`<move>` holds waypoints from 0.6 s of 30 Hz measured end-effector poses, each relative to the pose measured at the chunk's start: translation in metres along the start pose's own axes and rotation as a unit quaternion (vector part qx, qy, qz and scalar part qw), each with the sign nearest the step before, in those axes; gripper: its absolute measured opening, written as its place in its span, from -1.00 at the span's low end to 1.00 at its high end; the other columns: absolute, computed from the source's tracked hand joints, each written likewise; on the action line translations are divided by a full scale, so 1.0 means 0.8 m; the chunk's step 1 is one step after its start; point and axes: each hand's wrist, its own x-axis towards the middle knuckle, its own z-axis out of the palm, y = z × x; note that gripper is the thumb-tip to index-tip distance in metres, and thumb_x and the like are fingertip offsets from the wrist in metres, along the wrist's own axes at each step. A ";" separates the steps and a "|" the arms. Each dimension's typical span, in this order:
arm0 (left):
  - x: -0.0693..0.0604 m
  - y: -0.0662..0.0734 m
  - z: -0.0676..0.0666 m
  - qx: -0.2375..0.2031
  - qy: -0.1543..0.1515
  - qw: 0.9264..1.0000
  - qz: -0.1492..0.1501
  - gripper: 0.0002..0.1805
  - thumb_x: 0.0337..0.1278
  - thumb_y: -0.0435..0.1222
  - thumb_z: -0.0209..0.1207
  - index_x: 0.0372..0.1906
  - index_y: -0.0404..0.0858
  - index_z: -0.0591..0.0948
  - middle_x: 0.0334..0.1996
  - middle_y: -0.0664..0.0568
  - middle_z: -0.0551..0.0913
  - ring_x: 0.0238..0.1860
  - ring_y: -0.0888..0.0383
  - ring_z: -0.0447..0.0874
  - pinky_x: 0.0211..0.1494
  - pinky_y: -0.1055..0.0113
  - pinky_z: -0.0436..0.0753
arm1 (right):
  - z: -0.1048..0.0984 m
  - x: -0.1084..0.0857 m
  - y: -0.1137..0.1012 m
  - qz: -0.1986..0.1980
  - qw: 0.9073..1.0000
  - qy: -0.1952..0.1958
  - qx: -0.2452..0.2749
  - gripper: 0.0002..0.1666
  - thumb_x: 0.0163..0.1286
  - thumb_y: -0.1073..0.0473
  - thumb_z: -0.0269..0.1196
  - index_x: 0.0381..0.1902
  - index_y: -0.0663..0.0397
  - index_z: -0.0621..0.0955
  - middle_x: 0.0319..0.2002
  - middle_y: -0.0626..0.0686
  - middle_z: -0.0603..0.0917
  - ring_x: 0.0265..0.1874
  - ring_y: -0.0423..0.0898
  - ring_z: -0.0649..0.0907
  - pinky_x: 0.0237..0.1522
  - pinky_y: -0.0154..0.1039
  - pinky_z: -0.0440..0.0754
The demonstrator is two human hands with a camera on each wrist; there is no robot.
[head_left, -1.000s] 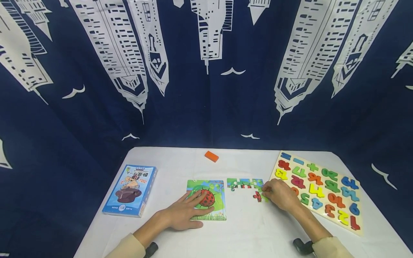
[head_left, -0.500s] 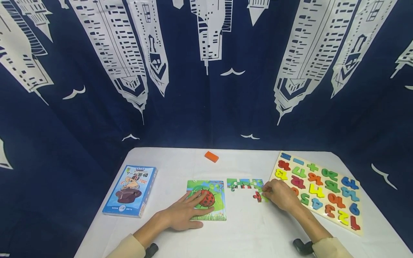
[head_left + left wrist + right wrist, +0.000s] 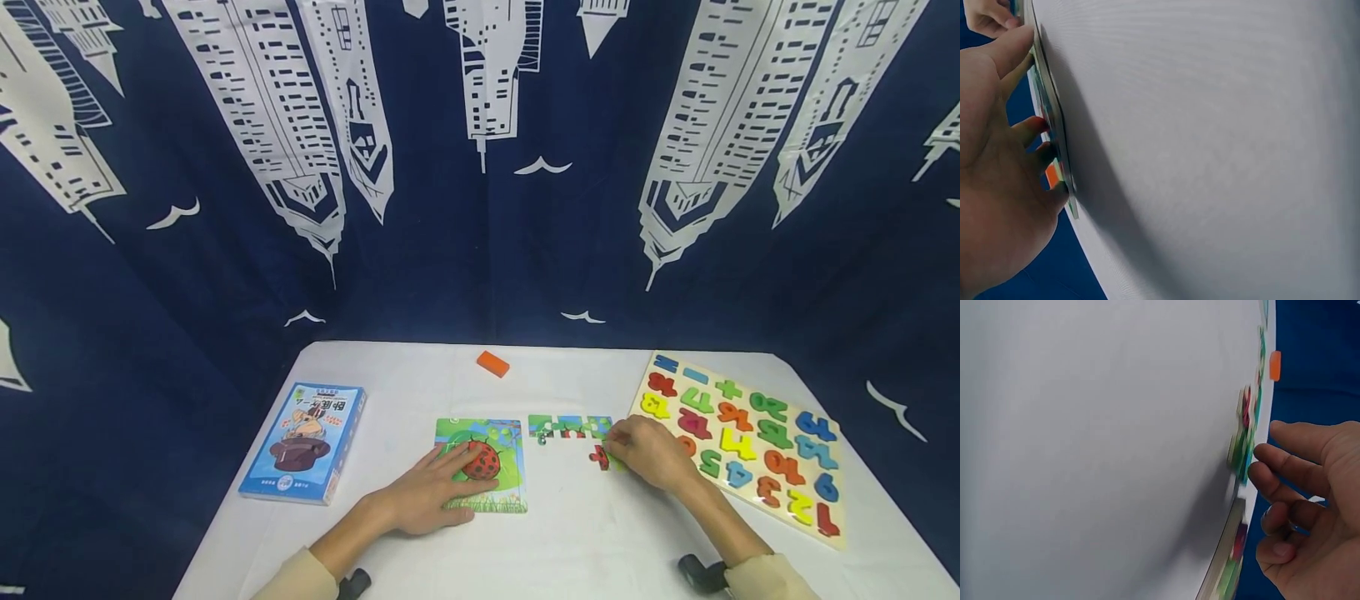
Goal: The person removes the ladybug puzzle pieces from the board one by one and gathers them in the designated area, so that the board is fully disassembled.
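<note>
In the head view my left hand (image 3: pixel 431 492) lies flat with spread fingers on a square ladybug picture board (image 3: pixel 506 437), covering its lower left part. Its fingertips reach the board's edge in the left wrist view. My right hand (image 3: pixel 651 454) is at the right end of a partly joined jigsaw. Its fingertips touch a green jigsaw piece (image 3: pixel 1237 450), mostly hidden in the head view. Thumb and forefinger stand apart in the right wrist view, the other fingers bent. A red jigsaw piece (image 3: pixel 599 457) lies beside them, below the joined top row of jigsaw pieces (image 3: pixel 570 422).
A wooden number board (image 3: pixel 708 462) with coloured digits lies at the right, just under my right forearm. At the left is a blue game box (image 3: pixel 300 442). An orange block (image 3: pixel 492 363) lies near the back of the white table (image 3: pixel 405 375), before a dark blue curtain (image 3: pixel 480 250).
The right hand's fingertips have shifted very slightly to the left at the jigsaw's right end. My left hand stays in place on the ladybug board.
</note>
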 end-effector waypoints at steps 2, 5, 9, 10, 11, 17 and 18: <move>0.001 0.000 -0.001 -0.002 0.008 1.000 0.000 -0.46 0.27 0.08 -0.06 0.35 0.32 0.19 0.44 -0.05 -0.07 0.42 -0.07 -0.20 0.34 -0.16 -0.12 | 0.001 0.001 -0.006 -0.009 1.000 0.006 0.008 -0.86 0.12 0.05 0.36 -0.37 -0.06 0.70 -0.50 -0.17 0.54 -0.48 -0.16 0.46 -0.42 -0.26 0.45; 0.001 0.000 -0.001 -0.023 0.021 1.000 0.002 -0.49 0.28 0.06 -0.05 0.33 0.28 0.25 0.44 -0.03 -0.04 0.42 -0.06 -0.17 0.34 -0.16 -0.10 | 0.007 0.004 -0.018 -0.021 0.999 0.013 0.024 -0.87 0.14 0.06 0.35 -0.37 -0.05 0.70 -0.50 -0.18 0.54 -0.49 -0.18 0.47 -0.42 -0.26 0.46; 0.001 -0.003 -0.001 -0.044 0.047 0.998 0.000 -0.52 0.29 0.04 -0.05 0.31 0.26 0.30 0.42 0.00 0.03 0.41 -0.04 -0.08 0.34 -0.15 -0.04 | 0.018 0.009 -0.039 -0.025 0.998 0.024 0.046 -0.87 0.15 0.05 0.34 -0.35 -0.08 0.70 -0.47 -0.19 0.56 -0.47 -0.20 0.48 -0.40 -0.26 0.48; 0.000 -0.004 -0.002 -0.045 0.052 0.998 -0.003 -0.52 0.29 0.04 -0.05 0.30 0.27 0.30 0.42 0.00 0.05 0.41 -0.03 -0.06 0.33 -0.15 -0.02 | 0.021 0.011 -0.045 -0.029 0.998 0.025 0.052 -0.88 0.16 0.05 0.33 -0.35 -0.09 0.70 -0.47 -0.20 0.56 -0.45 -0.20 0.48 -0.39 -0.26 0.48; 0.000 -0.005 -0.002 -0.045 0.057 0.997 -0.008 -0.53 0.29 0.04 -0.05 0.30 0.29 0.30 0.41 0.01 0.06 0.40 -0.02 -0.04 0.33 -0.14 0.00 | 0.024 0.012 -0.052 -0.034 0.997 0.025 0.059 -0.88 0.16 0.04 0.33 -0.35 -0.10 0.70 -0.46 -0.21 0.56 -0.44 -0.20 0.49 -0.38 -0.25 0.48; -0.007 -0.011 0.000 -0.040 0.054 0.997 -0.025 -0.52 0.29 0.07 -0.07 0.30 0.31 0.27 0.42 -0.04 0.03 0.41 -0.05 -0.09 0.34 -0.13 -0.02 | 0.046 0.021 -0.091 -0.075 0.992 0.014 0.101 -0.91 0.18 0.04 0.31 -0.36 -0.15 0.69 -0.45 -0.28 0.55 -0.40 -0.26 0.50 -0.31 -0.25 0.48; -0.009 -0.011 0.000 -0.039 0.048 0.998 -0.026 -0.52 0.29 0.08 -0.08 0.31 0.31 0.27 0.43 -0.07 0.00 0.41 -0.06 -0.11 0.34 -0.13 -0.04 | 0.050 0.022 -0.097 -0.082 0.991 0.011 0.104 -0.91 0.19 0.04 0.30 -0.35 -0.15 0.69 -0.45 -0.29 0.55 -0.40 -0.27 0.51 -0.31 -0.26 0.49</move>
